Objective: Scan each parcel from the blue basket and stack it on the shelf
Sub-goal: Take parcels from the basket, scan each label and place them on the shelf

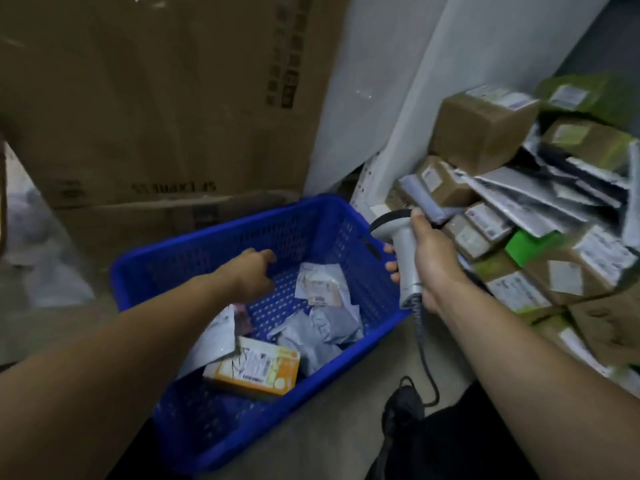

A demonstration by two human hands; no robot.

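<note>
The blue basket [194, 247] stands on the floor in the middle of the view. Inside lie an orange and white box [254, 368], a white flat mailer [214, 337], a crumpled grey bag [318, 334] and a small white labelled packet [322, 284]. My left hand [251, 271] hangs inside the basket above its floor, fingers loosely curled, holding nothing. My right hand [429, 254] grips a grey handheld scanner [401, 251] by its handle at the basket's right rim, its cord trailing down.
A shelf at the right holds a heap of stacked parcels [540, 202]: brown boxes, grey mailers, a green box. Large cardboard cartons [156, 98] stand behind the basket. A white shelf post [370, 181] rises beside it. My dark trouser leg [467, 434] is at the bottom.
</note>
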